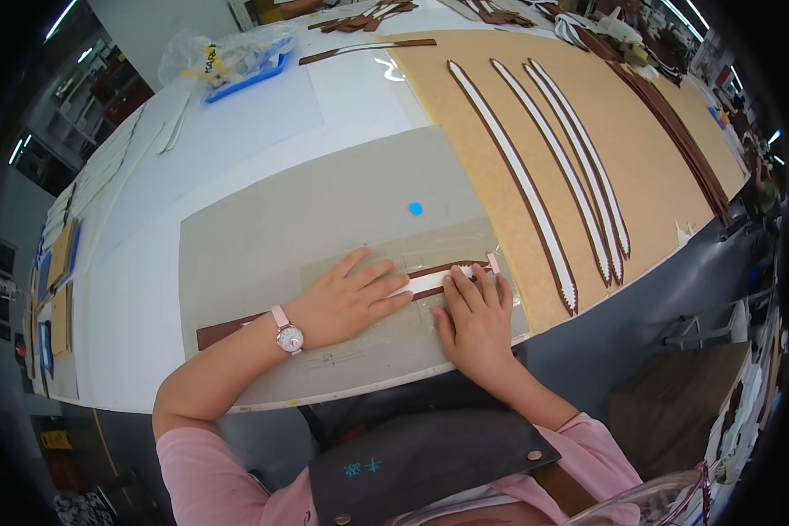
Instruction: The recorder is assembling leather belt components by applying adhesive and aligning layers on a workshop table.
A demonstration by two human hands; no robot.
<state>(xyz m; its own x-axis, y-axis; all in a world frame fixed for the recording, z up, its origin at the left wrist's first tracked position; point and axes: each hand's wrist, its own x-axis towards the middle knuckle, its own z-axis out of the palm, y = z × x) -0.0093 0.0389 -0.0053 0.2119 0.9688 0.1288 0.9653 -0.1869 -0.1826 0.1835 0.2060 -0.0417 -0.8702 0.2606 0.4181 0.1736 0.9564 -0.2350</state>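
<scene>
A brown strap-like strip with a white inlay [427,282] lies lengthwise on a grey board [324,193] at the table's near edge. My left hand [342,301], a pink watch on its wrist, rests flat across the strip's middle with its fingers spread. My right hand [478,320] presses down near the strip's pointed right end, fingers extended. Between the hands the white inlay shows, and its jagged end lies by my right fingertips. The strip's plain brown left end [223,334] sticks out beyond my left forearm. A small pink tab [494,262] sits at the right tip.
Several similar strips [513,171] lie on a tan board [451,101] to the right, with a dark brown bundle [675,131] beyond. A blue dot [415,209] marks the grey board. At the far left stands a blue tray [252,77] under clear plastic bags. More strips [364,16] are piled at the back.
</scene>
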